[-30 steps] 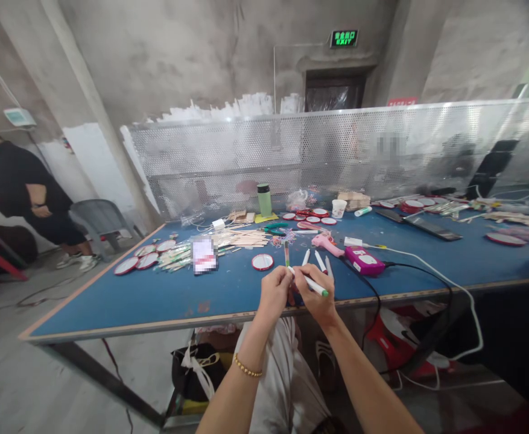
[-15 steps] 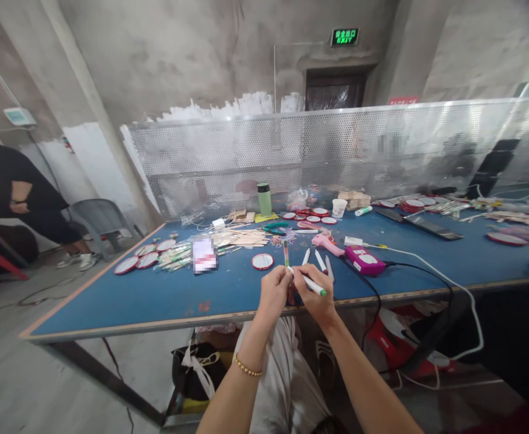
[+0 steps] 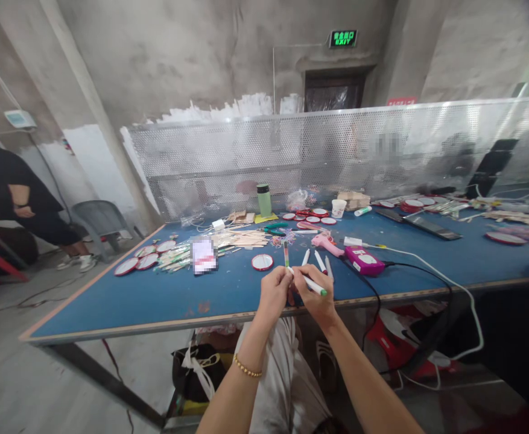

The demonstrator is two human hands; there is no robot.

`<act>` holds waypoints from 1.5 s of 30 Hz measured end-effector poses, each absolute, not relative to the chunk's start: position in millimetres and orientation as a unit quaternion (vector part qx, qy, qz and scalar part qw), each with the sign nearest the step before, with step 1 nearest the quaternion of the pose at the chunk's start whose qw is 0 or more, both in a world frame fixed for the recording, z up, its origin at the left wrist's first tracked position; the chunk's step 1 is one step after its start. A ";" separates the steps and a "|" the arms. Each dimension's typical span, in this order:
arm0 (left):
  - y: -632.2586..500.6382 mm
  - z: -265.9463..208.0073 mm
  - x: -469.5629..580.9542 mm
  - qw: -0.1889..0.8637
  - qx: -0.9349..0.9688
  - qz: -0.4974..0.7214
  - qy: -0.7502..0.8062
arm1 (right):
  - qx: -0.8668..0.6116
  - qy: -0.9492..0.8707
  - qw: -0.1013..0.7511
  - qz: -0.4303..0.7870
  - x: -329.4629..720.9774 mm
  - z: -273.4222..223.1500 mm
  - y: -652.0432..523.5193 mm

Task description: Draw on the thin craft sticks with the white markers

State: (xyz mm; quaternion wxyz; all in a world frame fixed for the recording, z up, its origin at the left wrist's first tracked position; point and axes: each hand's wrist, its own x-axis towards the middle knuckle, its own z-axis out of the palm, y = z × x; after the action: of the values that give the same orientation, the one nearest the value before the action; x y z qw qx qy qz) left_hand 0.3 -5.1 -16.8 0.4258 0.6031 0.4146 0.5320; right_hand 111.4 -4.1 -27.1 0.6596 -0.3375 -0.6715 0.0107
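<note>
My left hand (image 3: 275, 289) is closed around the lower end of a flat wooden craft stick (image 3: 286, 254), which points up and carries reddish and green colour. In my right hand (image 3: 315, 295) is a white marker pen (image 3: 312, 283) with a green end, its tip against the stick. Both hands meet at the table's front edge. Just beyond them lie several white markers (image 3: 320, 262). A round white disc with a red rim (image 3: 262, 261) rests to the left. Fingertips partly hide the stick's lower end.
On the blue table (image 3: 123, 307) are bundled sticks (image 3: 246, 239), a blurred-out card (image 3: 204, 255), a green bottle (image 3: 263, 201), a paper cup (image 3: 338, 208), a pink object (image 3: 328, 244) and a purple box (image 3: 364, 260) with cables. A person (image 3: 15, 187) stands far left beside a grey chair (image 3: 104, 223).
My hands, the stick and the marker stay nearly in place. The person at the far left has shifted slightly left.
</note>
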 end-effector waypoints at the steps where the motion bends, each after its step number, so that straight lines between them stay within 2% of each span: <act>1: -5.2 -16.5 0.1 0.425 0.604 0.531 0.415 | -0.339 -0.673 0.657 0.016 111.3 -27.3 -3.9; 11: -4.0 -17.5 0.3 0.456 0.585 0.537 0.401 | -0.327 -0.642 0.693 -0.014 113.3 -28.4 -0.6; 20: -3.1 -20.9 -0.7 0.422 0.600 0.535 0.420 | -0.292 -0.677 0.675 0.005 112.2 -25.7 -1.2; 29: -2.7 -20.9 -1.0 0.440 0.593 0.536 0.410 | -0.302 -0.662 0.685 -0.028 113.6 -27.0 -0.7; 39: -2.4 -20.8 -0.1 0.430 0.591 0.538 0.420 | -0.279 -0.681 0.677 0.018 112.6 -29.2 -1.1; 45: -4.3 -18.5 -0.7 0.435 0.594 0.535 0.415 | -0.284 -0.673 0.683 0.003 112.7 -29.5 -0.6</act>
State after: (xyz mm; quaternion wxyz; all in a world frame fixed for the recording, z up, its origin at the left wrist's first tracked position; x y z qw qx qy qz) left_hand -0.7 -4.3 -18.5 0.4345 0.5939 0.4155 0.5347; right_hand 112.7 -0.6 -29.5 0.6831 -0.2840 -0.6728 0.0029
